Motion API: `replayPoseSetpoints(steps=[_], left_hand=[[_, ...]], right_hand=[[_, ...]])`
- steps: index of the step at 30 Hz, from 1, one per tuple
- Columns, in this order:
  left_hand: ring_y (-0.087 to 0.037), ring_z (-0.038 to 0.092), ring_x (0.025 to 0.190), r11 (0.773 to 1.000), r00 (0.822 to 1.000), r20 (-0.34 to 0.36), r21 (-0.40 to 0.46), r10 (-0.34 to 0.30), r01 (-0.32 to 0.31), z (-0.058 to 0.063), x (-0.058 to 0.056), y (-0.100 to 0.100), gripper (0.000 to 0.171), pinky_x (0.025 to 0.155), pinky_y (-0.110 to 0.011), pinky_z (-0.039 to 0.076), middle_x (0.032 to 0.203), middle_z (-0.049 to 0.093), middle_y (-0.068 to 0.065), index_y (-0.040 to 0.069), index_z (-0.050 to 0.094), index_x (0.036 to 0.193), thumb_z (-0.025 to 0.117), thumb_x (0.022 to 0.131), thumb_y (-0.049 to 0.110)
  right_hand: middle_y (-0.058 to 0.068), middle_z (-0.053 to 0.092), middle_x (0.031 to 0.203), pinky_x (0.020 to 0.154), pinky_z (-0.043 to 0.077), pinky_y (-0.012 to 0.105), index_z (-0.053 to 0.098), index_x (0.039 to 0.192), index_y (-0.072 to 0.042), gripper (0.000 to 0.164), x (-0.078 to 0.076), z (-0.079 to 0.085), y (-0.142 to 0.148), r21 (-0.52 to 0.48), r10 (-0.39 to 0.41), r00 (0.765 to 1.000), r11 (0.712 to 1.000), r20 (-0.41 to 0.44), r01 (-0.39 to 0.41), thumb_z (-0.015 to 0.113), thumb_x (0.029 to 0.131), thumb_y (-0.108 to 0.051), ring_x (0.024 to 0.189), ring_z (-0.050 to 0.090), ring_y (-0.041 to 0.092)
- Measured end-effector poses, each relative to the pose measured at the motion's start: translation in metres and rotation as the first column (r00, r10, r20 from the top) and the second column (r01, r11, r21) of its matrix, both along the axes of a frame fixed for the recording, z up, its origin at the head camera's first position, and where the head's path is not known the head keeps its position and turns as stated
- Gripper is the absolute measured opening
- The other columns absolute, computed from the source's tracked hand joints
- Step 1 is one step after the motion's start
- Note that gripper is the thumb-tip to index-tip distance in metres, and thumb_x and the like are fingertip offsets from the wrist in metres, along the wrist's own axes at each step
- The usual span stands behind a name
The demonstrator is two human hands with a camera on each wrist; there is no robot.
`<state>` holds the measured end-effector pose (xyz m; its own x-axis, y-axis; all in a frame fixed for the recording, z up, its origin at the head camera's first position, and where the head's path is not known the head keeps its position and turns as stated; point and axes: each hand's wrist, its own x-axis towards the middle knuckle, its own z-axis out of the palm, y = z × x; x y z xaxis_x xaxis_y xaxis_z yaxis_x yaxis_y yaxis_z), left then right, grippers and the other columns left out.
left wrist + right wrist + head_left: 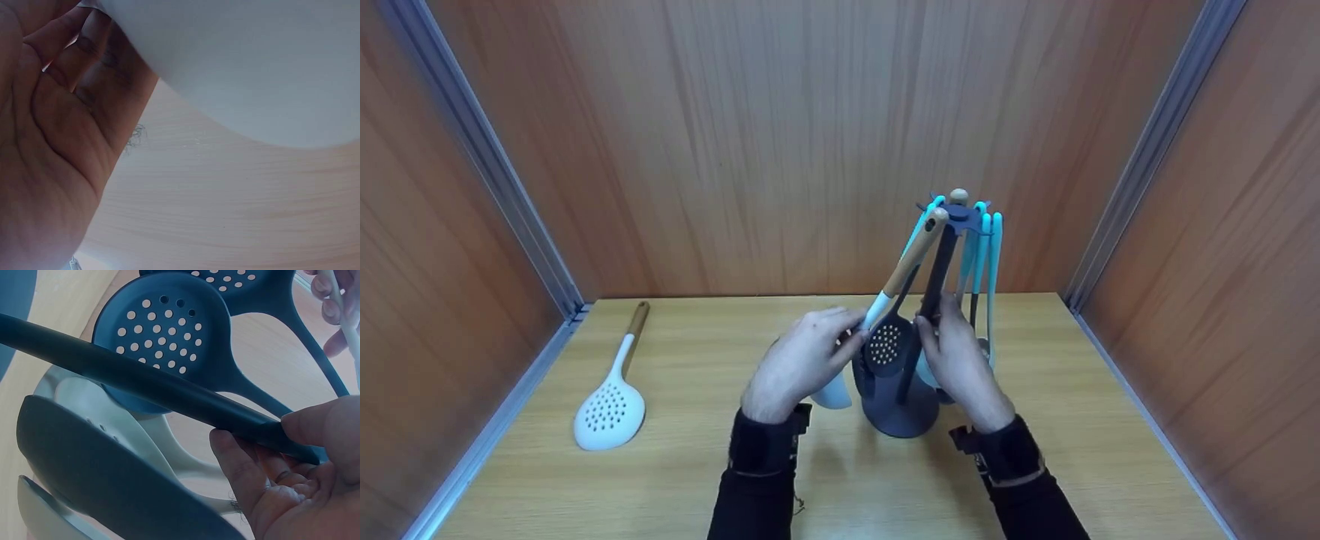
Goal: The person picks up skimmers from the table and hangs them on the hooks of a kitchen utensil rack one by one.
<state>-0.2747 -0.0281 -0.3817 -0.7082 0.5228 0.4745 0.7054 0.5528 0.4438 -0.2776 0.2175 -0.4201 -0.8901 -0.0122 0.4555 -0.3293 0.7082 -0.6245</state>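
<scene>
My left hand (806, 356) pinches the pale neck of a white kitchen utensil with a wooden handle (913, 261), which slants up to the right toward the top of a dark utensil stand (901, 421). Below that hand shows part of a pale head (832, 394); in the left wrist view a smooth, rounded pale surface (270, 73) fills the upper right. My right hand (960, 364) grips the stand's dark pole (152, 388) between thumb and fingers. A dark perforated skimmer (887, 345) hangs between the hands, its holed head (163, 332) behind the pole in the right wrist view.
Several turquoise-handled utensils (995, 255) hang on the right of the stand. A white perforated skimmer with a wooden handle (610, 412) lies at the left of the wooden table (697, 465). Wood panels (810, 150) enclose the back and sides.
</scene>
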Motion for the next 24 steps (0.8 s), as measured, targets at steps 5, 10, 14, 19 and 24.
replayPoseSetpoints(steps=[5,10,14,19,24], left_hand=[[-0.011,0.077,0.101,1.000,1.000,0.027,0.004,-0.007,0.007,0.000,0.000,0.004,0.024,0.085,-0.029,0.064,0.114,0.078,0.002,0.015,0.073,0.126,0.063,0.107,0.026],[-0.009,0.076,0.099,1.000,0.999,0.039,-0.020,-0.015,0.016,0.000,0.001,0.011,0.022,0.082,-0.027,0.063,0.110,0.078,0.003,0.017,0.074,0.123,0.064,0.106,0.028],[-0.007,0.071,0.086,0.999,0.999,0.050,-0.047,-0.016,0.019,0.000,0.003,0.018,0.020,0.071,-0.024,0.060,0.100,0.076,0.005,0.017,0.074,0.120,0.065,0.106,0.029],[-0.002,0.067,0.078,0.997,0.997,0.076,-0.070,-0.004,0.009,0.000,0.005,0.025,0.022,0.065,-0.020,0.057,0.094,0.075,0.006,0.017,0.074,0.118,0.065,0.106,0.033],[-0.001,0.068,0.075,0.997,0.996,0.093,-0.080,0.009,-0.001,-0.001,0.006,0.028,0.024,0.065,-0.020,0.058,0.091,0.075,0.005,0.017,0.073,0.118,0.064,0.106,0.036]], right_hand=[[0.016,0.067,0.119,0.084,0.063,0.045,0.049,0.138,-0.002,0.030,-0.001,-0.001,0.000,0.012,0.001,0.999,1.000,-0.046,0.000,0.053,0.111,-0.015,0.103,0.073,0.029],[0.015,0.066,0.122,0.088,0.065,0.046,0.048,0.138,-0.007,0.030,0.000,0.000,0.000,0.005,-0.013,1.000,1.000,0.004,0.013,0.053,0.111,-0.018,0.109,0.073,0.029],[0.013,0.065,0.125,0.091,0.065,0.046,0.045,0.139,-0.010,0.030,0.001,0.002,0.000,-0.002,-0.015,0.998,1.000,0.065,0.015,0.051,0.112,-0.021,0.113,0.073,0.029],[0.013,0.065,0.125,0.090,0.065,0.046,0.045,0.140,-0.010,0.030,0.001,0.003,0.001,-0.005,-0.017,0.996,1.000,0.089,0.018,0.050,0.113,-0.022,0.112,0.073,0.028],[0.014,0.064,0.127,0.091,0.065,0.047,0.045,0.140,-0.011,0.031,0.002,0.002,0.001,0.001,-0.033,0.995,0.999,0.099,0.033,0.051,0.112,-0.022,0.113,0.073,0.028]])
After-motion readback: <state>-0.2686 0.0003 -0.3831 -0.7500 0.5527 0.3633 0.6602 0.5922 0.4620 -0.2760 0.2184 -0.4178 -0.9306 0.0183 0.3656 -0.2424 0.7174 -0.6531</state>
